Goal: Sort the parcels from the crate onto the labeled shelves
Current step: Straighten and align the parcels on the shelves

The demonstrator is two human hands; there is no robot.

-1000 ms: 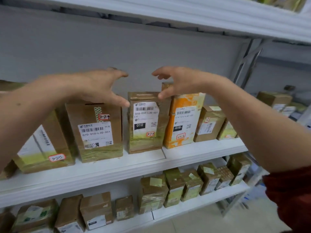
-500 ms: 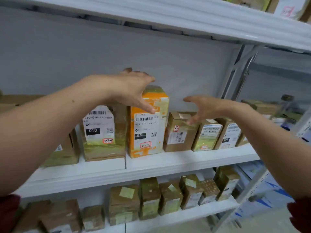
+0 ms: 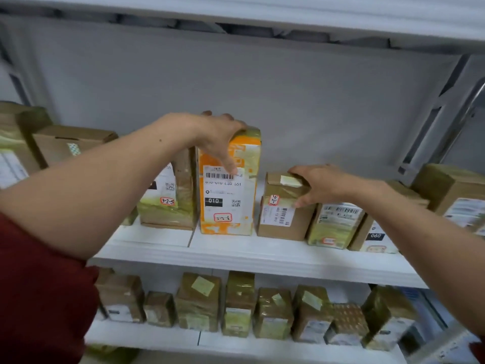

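Observation:
On the white middle shelf a tall orange parcel marked 3-2-6 stands upright. My left hand grips its top, fingers over the back edge and thumb down the front above the barcode label. Right beside it stands a small brown parcel marked 3-2-7. My right hand holds that one's top right corner, with the thumb on the front face. The crate is out of view.
A brown parcel marked 3-2-5 stands left of the orange one, with more parcels to the right. The lower shelf holds a row of several small parcels. An upper shelf board hangs overhead. A metal upright stands at right.
My right hand has moved left and down from the air onto the small brown parcel. My left hand stays on top of the orange parcel. The view has shifted slightly.

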